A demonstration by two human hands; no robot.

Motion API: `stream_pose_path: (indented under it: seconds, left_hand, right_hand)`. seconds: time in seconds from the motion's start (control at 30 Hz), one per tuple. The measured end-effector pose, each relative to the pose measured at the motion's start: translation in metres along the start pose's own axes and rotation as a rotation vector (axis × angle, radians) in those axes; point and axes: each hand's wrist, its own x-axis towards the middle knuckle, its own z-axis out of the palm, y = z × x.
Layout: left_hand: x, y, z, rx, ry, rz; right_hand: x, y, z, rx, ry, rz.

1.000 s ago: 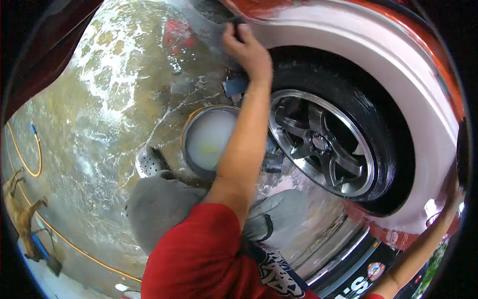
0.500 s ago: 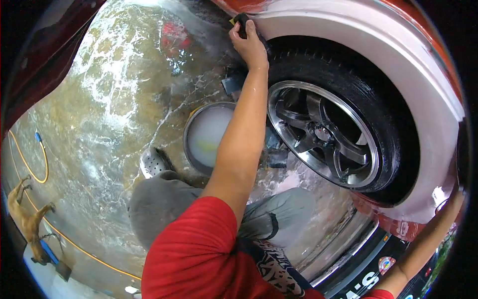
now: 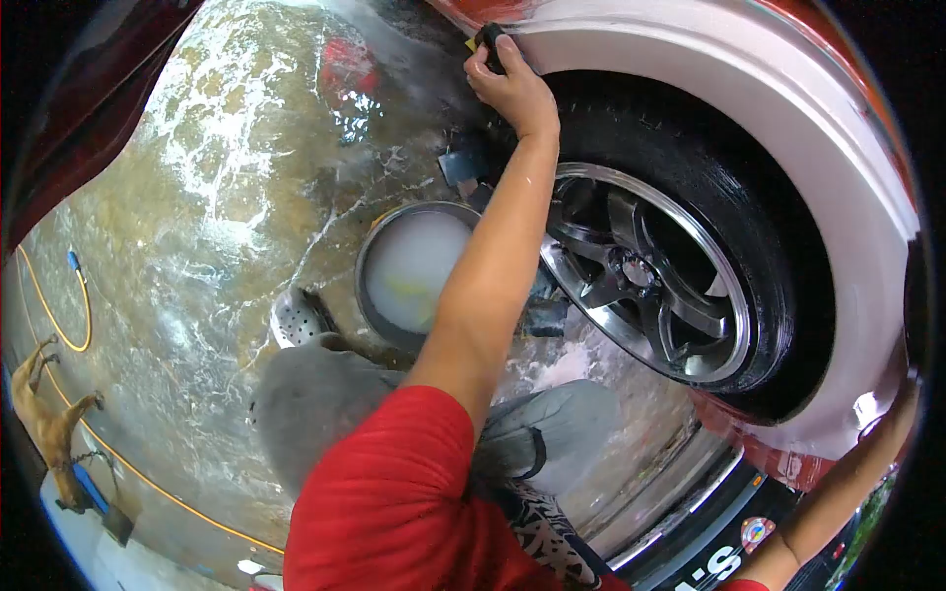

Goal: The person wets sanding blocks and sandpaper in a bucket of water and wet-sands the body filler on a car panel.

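Observation:
My left hand (image 3: 514, 91) is closed around a small black block (image 3: 490, 37) with a yellow edge, held against the lower end of the pale wheel arch (image 3: 680, 64) of a red vehicle. Below and to the right of this hand are the black tire (image 3: 778, 286) and its grey spoked wheel (image 3: 636, 271). My right forearm reaches up to the far side of the arch at the right edge, and the hand itself is hidden there. Partly behind my left forearm stands a round bucket (image 3: 363, 281) of cloudy liquid.
Dark flat pieces (image 3: 458, 167) lie beside the bucket on the wet concrete floor (image 3: 197, 325). A perforated clog (image 3: 294, 317) shows by my grey-trousered knee. At the left are a yellow hose (image 3: 148, 480) and a brown dog (image 3: 44, 414). A dark red panel (image 3: 89, 128) hangs at upper left.
My left hand has moved slightly to the right with the black block, along the end of the arch. The right forearm remains by the far side of the arch.

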Motion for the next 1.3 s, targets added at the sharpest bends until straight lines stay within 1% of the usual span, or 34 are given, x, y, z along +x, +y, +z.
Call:
stream_pose_path:
  seconds: [0.1,0.13,0.2,0.23,0.27,0.33,0.37,0.4,0.5,0.53,0.57,0.6,0.63,0.67,0.73,0.77,0.8,0.83,0.87,0.9,0.93,1.0,1.1,1.13,1.2,1.23,1.27,1.3]
  left_hand:
    - [0.035,-0.002,0.0,-0.196,-0.029,-0.149]
    - [0.036,0.001,-0.001,-0.253,-0.037,-0.216]
    - [0.023,0.007,-0.004,-0.206,-0.02,-0.13]
    - [0.019,0.01,0.001,-0.193,-0.004,-0.079]
    - [0.005,0.015,0.0,-0.072,-0.012,0.037]
    - [0.015,0.011,0.0,-0.13,-0.025,0.017]
    - [0.022,0.008,0.003,-0.163,-0.026,0.004]
    - [0.033,0.006,0.004,-0.156,-0.006,-0.02]
    - [0.032,0.007,0.005,-0.072,-0.001,-0.008]
    - [0.017,0.027,0.005,-0.074,0.001,0.084]
    - [0.007,0.053,0.002,0.01,-0.105,0.046]
    - [-0.013,0.078,0.003,0.001,0.021,0.433]
    - [-0.029,0.1,-0.001,0.028,0.011,0.536]
    - [-0.048,0.128,-0.008,-0.044,-0.101,0.364]
    - [-0.029,0.103,0.0,0.09,0.052,0.721]
    - [-0.035,0.098,0.002,-0.068,-0.017,0.514]
    - [-0.025,0.072,0.007,-0.032,0.045,0.351]
    - [-0.006,0.044,0.009,0.003,0.102,0.191]
    - [0.011,0.025,0.004,-0.112,0.056,0.008]
    - [0.022,0.014,0.0,-0.224,0.014,-0.176]
    - [0.023,0.006,0.001,-0.171,0.032,-0.145]
    - [0.023,-0.001,0.005,-0.065,0.057,-0.077]
    - [-0.011,0.06,-0.003,-0.052,-0.039,0.007]
    - [-0.012,0.047,-0.004,-0.045,-0.074,0.079]
    - [0.005,0.011,0.005,0.02,0.026,0.104]
    - [0.011,0.01,0.006,0.046,0.063,0.116]
    - [0.022,0.005,-0.002,-0.08,-0.022,-0.111]
    - [0.028,-0.001,0.0,-0.201,-0.01,-0.241]
  right_hand:
    - [-0.003,-0.001,0.005,-0.001,0.109,0.003]
    - [-0.006,0.002,0.006,-0.015,0.112,0.003]
    - [-0.008,0.012,0.011,-0.046,0.126,0.01]
    - [0.017,-0.003,0.0,-0.056,-0.129,0.412]
    - [0.059,-0.035,-0.023,-0.057,-0.386,0.809]
    - [0.059,-0.036,-0.025,-0.054,-0.429,0.808]
    - [0.017,-0.003,-0.006,-0.055,-0.196,0.414]
    - [0.012,-0.008,-0.005,-0.055,0.031,0.025]
    - [0.005,-0.026,-0.014,-0.116,-0.063,0.239]
    - [0.004,-0.018,-0.011,-0.078,-0.004,0.18]
    - [0.001,-0.002,-0.001,-0.039,0.056,0.116]
    - [-0.007,0.01,0.01,0.011,0.103,0.047]
    - [-0.026,0.018,0.014,-0.008,-0.071,0.179]
    - [-0.05,0.029,0.013,-0.035,-0.236,0.31]
    - [-0.034,0.017,0.005,-0.056,-0.268,0.345]
    - [-0.017,0.011,-0.002,-0.044,-0.153,0.236]
    - [-0.007,0.004,-0.009,-0.039,-0.043,0.142]
    - [-0.025,0.012,-0.005,-0.068,-0.125,0.244]
    - [-0.054,0.023,0.008,-0.09,-0.202,0.342]
    - [-0.054,0.025,0.011,-0.08,-0.174,0.335]
    - [-0.053,0.026,0.014,-0.07,-0.146,0.326]
    - [-0.006,0.002,0.004,0.009,0.108,0.116]
    - [-0.002,-0.009,-0.004,0.011,0.043,0.176]
    - [-0.006,-0.001,0.0,-0.032,0.053,0.102]
    - [-0.017,0.033,0.01,-0.14,0.1,-0.031]
    - [-0.015,0.029,0.007,-0.091,0.087,0.009]
    - [-0.012,0.022,0.005,-0.038,0.07,0.046]
    - [-0.007,0.015,0.004,0.015,0.062,0.079]
